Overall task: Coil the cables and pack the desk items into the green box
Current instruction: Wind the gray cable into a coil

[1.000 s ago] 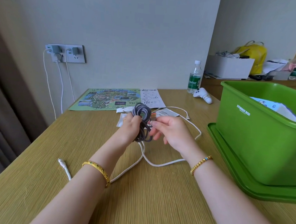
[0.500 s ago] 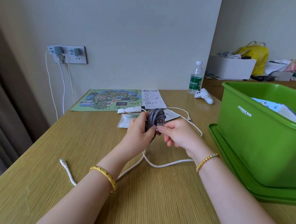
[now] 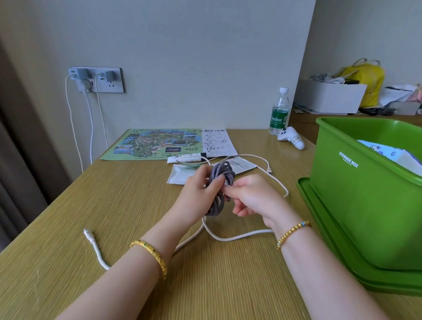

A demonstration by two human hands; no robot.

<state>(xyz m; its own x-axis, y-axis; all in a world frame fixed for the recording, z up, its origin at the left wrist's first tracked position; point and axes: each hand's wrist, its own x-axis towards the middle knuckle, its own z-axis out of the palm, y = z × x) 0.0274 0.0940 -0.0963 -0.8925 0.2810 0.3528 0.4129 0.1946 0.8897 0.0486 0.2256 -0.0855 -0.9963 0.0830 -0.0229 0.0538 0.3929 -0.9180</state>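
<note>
A coiled grey braided cable is held upright above the wooden desk. My left hand grips the coil from the left. My right hand pinches it from the right, fingertips on the strands. A loose white cable snakes across the desk under both hands, one plug end lying at the left. The green box stands at the right on its green lid, with a white-and-blue item inside.
A green map sheet, a white tube and flat packets lie behind my hands. A water bottle and white controller stand at the back. Chargers hang from the wall socket. A white box and yellow bag sit far right.
The grey coil has turned in my hands, and my right hand's fingers have shifted along its strands. The view has moved slightly closer.
</note>
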